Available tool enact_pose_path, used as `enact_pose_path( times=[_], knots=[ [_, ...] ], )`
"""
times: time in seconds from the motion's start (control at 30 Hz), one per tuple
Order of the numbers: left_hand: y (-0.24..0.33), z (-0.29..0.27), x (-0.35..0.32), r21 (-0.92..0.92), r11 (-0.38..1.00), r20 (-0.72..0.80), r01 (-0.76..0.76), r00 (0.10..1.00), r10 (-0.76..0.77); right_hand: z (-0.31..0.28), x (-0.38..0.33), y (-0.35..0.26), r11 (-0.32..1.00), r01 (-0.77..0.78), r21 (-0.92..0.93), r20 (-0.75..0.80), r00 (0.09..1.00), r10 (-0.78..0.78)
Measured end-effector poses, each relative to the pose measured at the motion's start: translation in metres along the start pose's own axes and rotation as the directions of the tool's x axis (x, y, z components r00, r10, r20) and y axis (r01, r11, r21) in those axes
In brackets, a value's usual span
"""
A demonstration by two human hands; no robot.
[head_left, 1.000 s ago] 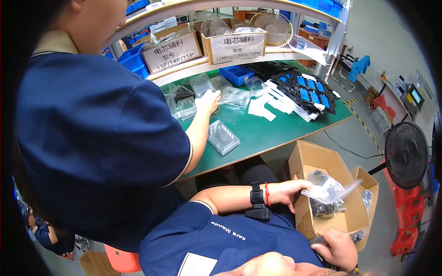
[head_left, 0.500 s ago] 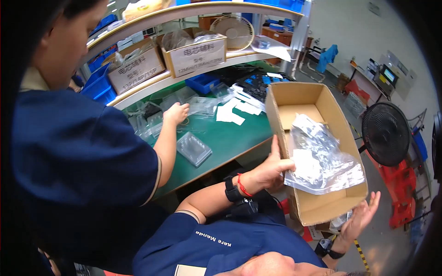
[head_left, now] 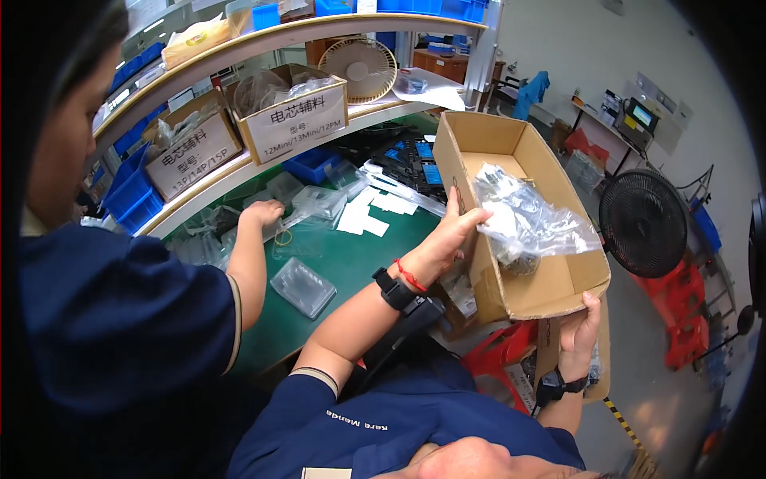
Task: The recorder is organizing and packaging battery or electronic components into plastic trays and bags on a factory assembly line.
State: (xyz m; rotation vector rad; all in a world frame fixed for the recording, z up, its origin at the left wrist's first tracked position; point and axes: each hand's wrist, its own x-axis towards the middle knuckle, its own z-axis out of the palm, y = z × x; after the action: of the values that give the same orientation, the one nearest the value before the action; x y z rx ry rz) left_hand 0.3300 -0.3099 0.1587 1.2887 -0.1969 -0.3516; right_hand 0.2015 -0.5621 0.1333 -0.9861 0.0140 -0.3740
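An open cardboard box (head_left: 550, 291) hangs tilted in front of me, over the bench's right end. My left hand (head_left: 448, 239) grips its left wall, thumb over the rim beside a clear plastic bag (head_left: 550, 227) with silvery and white contents. At the near end, my right hand (head_left: 581, 329) is closed on the rim; its fingers are partly hidden behind the cardboard. Part of a second cardboard box (head_left: 598, 371) shows below, beyond my right wrist.
At the left, a co-worker's hand (head_left: 263, 212) reaches over clear plastic trays on the green bench (head_left: 275, 335). White cards (head_left: 363, 211) and black trays (head_left: 427, 172) lie farther back. Labelled boxes (head_left: 295, 124) fill the shelf. A black fan (head_left: 642, 211) and red stools (head_left: 686, 319) stand at right.
My right hand, earlier spread open near the box's lower corner, now grips its near end. The box has tilted, and the bag in it has shifted and bunched up. The view has turned slightly.
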Motion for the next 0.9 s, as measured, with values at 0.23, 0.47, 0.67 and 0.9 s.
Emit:
enact_pose_path(
  times=[0.23,0.47,0.67,0.9],
  knots=[
    [0.000,-0.018,0.018,-0.198,0.979,0.183,-0.055,0.979,0.092,0.005,0.034,0.002,0.996,-0.019,0.091,-0.102,0.994,0.028],
    [-0.022,-0.043,-0.017,-0.005,0.998,0.137,-0.057,0.989,0.057,0.010,0.085,0.008,0.992,-0.064,0.110,-0.173,0.981,0.083],
    [-0.035,-0.108,-0.072,0.102,0.984,-0.149,-0.146,0.976,0.160,-0.008,0.099,0.014,0.987,0.132,0.091,-0.298,0.949,-0.099],
    [-0.050,-0.126,-0.081,0.043,0.995,-0.174,-0.085,0.980,0.091,-0.015,0.046,0.022,0.995,0.103,0.012,-0.579,0.812,-0.077]
  ],
)
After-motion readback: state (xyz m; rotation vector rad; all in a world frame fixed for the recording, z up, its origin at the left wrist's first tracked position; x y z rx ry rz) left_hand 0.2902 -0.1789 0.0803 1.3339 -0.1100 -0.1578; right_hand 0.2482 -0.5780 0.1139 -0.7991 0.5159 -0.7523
